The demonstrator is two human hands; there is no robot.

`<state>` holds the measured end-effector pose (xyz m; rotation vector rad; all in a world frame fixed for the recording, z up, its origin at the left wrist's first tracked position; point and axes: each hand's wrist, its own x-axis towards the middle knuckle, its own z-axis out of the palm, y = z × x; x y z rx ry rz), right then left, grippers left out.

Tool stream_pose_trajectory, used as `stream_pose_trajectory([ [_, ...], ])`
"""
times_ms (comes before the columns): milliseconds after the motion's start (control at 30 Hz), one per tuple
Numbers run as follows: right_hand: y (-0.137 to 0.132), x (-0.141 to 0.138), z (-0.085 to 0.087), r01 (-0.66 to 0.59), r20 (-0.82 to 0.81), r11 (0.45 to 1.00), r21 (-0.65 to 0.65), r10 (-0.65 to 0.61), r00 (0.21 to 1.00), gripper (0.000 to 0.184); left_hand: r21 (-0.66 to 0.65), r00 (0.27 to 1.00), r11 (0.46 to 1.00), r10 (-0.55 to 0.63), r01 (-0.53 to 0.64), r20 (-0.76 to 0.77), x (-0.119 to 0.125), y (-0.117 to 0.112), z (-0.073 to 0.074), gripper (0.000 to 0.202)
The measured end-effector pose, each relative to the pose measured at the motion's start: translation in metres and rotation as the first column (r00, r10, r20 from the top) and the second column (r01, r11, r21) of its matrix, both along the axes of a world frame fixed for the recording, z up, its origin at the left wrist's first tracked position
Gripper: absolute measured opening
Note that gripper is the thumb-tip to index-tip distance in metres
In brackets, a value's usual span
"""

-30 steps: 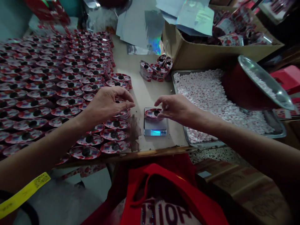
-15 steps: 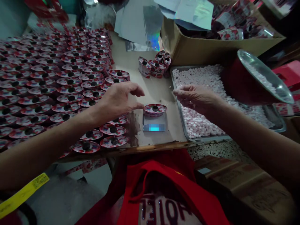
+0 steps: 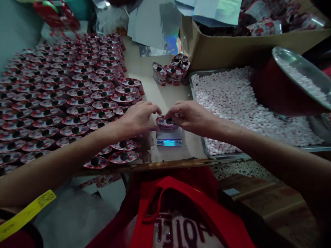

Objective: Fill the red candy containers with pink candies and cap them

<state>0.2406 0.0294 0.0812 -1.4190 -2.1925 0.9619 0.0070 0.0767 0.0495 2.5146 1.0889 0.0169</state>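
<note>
A small oval container with a red and white printed wrapper and a dark round hole in its top sits on a digital scale with a lit blue display. My left hand is at the container's left side, thumb and fingers apart. Above the hole, my right hand has its fingertips pinched together, covering the container's right end. Whatever the pinch holds is hidden. To the right lies a metal tray filled with small white-pink candy-like pellets.
Rows of similar oval containers cover the table's left side. Several more containers stand behind the scale. A red bowl of pellets tilts in the tray. Behind are a cardboard box and silvery sheets.
My right hand has moved left from the tray's edge to above the container on the scale. My left hand has stayed close beside the container. The view has shifted slightly.
</note>
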Motion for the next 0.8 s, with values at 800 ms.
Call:
stream_pose_trajectory([
  [800, 0.036, 0.099, -0.011, 0.470, -0.407, 0.407, -0.783, -0.907, 0.107, 0.034, -0.031, 0.995, 0.999, -0.025, 0.022, -0.094, 0.003, 0.013, 0.030, 0.064],
])
